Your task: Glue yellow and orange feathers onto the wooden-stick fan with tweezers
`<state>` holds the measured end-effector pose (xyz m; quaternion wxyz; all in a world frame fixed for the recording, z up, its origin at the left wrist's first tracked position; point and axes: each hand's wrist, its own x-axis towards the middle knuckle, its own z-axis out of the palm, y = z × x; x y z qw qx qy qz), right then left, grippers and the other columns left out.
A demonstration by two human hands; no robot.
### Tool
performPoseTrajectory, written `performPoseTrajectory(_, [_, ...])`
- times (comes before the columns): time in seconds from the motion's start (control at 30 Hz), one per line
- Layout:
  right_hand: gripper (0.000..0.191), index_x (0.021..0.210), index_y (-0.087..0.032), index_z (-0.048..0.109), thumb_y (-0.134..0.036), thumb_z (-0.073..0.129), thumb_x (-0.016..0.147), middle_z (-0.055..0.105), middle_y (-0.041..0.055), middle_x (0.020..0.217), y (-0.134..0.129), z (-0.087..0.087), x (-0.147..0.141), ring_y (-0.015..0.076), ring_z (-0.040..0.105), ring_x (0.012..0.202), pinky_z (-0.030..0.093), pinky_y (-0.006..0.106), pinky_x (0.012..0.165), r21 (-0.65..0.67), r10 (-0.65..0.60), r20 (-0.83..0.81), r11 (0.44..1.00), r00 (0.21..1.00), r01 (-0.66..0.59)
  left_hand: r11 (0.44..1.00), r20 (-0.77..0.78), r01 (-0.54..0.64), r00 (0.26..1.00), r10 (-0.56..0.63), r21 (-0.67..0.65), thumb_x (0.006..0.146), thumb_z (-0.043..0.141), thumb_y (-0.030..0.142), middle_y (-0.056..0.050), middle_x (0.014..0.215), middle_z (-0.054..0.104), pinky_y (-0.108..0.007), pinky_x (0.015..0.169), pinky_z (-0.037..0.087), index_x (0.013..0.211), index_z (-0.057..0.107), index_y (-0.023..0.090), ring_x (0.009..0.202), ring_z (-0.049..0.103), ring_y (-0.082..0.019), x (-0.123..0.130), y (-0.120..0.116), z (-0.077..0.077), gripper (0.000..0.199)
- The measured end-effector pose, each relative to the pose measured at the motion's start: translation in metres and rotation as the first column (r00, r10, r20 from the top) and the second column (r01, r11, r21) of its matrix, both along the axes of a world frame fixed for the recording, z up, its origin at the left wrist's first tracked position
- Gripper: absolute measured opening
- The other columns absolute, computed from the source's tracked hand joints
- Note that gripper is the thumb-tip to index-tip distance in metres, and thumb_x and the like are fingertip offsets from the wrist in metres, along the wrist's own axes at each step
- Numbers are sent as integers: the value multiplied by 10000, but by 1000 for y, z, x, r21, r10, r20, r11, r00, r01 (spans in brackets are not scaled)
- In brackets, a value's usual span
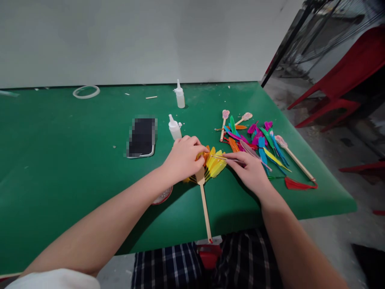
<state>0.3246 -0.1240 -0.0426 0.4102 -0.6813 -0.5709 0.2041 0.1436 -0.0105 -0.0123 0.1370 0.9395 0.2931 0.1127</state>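
Observation:
A small feather fan (205,200) lies on the green table, its flat wooden handle pointing toward me. Yellow feathers (217,165) spread to the right from its head, with orange ones beside them. My left hand (185,157) is closed over the head of the fan, thumb and fingers pinching at the orange feathers and hiding much of the left side. From the right, my right hand (248,168) grips thin metal tweezers (227,157), whose tips reach the yellow feathers.
Loose coloured feathers (261,140) and several wooden handles (298,161) lie to the right, one with a red tassel (300,184). Two white squeeze bottles (180,98) stand ahead. A phone (141,137), a tape ring (86,92) and a partly hidden bowl (164,195) are leftward.

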Motion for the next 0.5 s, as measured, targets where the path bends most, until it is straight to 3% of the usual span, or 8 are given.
performPoseTrajectory(0.3, [198,948,-237,710,-290,575,814,712,49,934,0,1,-1,205,649,866,531,370,776,-8,1,-9,1000,1000,-1,1000,-21,5,1000,-5,-20,799,445,278,-67,925,578,-430,824,383,1010,687,239,911,474,-230,0,0,-1,323])
performPoseTrajectory(0.5, [202,954,-237,708,-285,570,815,710,48,930,0,0,-1,202,647,855,529,367,771,-5,7,-3,1000,1000,-7,998,-47,45,998,-46,-38,719,453,144,-71,951,561,-426,845,384,1053,668,237,934,456,-232,0,-1,-3,407])
